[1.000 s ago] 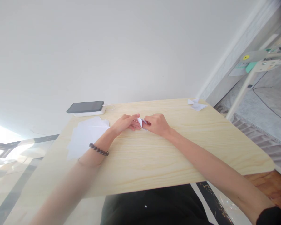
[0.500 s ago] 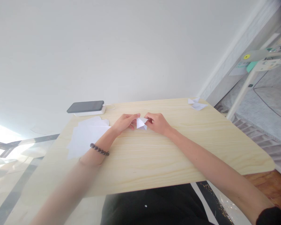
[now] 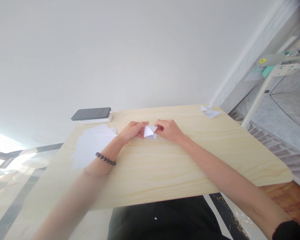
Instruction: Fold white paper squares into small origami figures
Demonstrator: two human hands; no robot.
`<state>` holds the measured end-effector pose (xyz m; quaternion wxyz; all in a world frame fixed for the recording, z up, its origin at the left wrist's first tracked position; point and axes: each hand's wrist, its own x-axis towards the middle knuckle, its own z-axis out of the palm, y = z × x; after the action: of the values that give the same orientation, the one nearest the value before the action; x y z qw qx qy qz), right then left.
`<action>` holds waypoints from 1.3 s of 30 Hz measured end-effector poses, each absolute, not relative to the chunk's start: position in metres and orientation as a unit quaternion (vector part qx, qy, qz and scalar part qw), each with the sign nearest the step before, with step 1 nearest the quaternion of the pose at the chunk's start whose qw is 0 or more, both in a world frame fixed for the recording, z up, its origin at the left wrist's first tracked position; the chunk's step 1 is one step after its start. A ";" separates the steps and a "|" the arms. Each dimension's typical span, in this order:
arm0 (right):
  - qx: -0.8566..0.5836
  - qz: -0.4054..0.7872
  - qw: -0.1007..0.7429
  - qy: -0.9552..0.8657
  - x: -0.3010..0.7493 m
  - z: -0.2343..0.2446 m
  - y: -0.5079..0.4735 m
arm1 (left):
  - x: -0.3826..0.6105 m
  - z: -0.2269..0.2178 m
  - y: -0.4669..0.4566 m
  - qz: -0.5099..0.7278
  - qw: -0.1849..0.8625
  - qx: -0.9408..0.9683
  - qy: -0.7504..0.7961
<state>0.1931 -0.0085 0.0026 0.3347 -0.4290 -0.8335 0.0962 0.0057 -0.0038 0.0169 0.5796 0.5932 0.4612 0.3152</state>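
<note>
A small folded piece of white paper [image 3: 149, 132] sits between both hands at the middle of the light wooden table [image 3: 165, 166]. My left hand [image 3: 132, 130] pinches its left side with curled fingers; a dark bead bracelet [image 3: 105, 159] circles that wrist. My right hand [image 3: 168, 130] pinches the paper's right corner, fingers closed. Both hands rest low over the tabletop.
Loose white paper sheets [image 3: 90, 146] lie left of my hands. A dark phone [image 3: 91, 114] rests on a white block at the far left edge. Two small folded paper pieces [image 3: 210, 111] lie at the far right corner. A white stand [image 3: 260, 93] rises beyond the table's right side.
The folded paper has opened out between my hands and shows more of its white face; both hands stay in nearly the same place, still pinching it.
</note>
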 end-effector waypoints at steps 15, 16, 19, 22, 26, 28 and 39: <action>-0.394 0.232 0.289 -0.841 0.199 -0.002 -0.002 | 0.006 0.008 0.000 0.336 0.595 0.593 0.426; -0.397 0.244 0.286 -0.838 0.200 -0.001 -0.002 | 0.006 0.007 0.001 0.342 0.596 0.591 0.423; -0.396 0.307 0.269 -0.823 0.202 0.003 -0.003 | 0.005 0.006 0.002 0.352 0.591 0.590 0.423; -0.379 0.393 0.267 -0.794 0.204 0.007 -0.004 | 0.004 0.005 0.002 0.354 0.580 0.594 0.431; -0.385 0.398 0.275 -0.786 0.201 0.008 -0.007 | 0.004 0.005 0.001 0.343 0.583 0.604 0.421; -0.393 0.364 0.262 -0.803 0.199 0.008 -0.008 | 0.004 0.006 0.001 0.339 0.585 0.608 0.416; -0.404 0.349 0.236 -0.812 0.199 0.010 -0.009 | 0.005 0.005 -0.001 0.343 0.549 0.634 0.423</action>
<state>0.1990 -0.0093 0.0101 0.2356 -0.4036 -0.8123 0.3491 0.0053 -0.0010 0.0046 0.5492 0.6340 0.4230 0.3426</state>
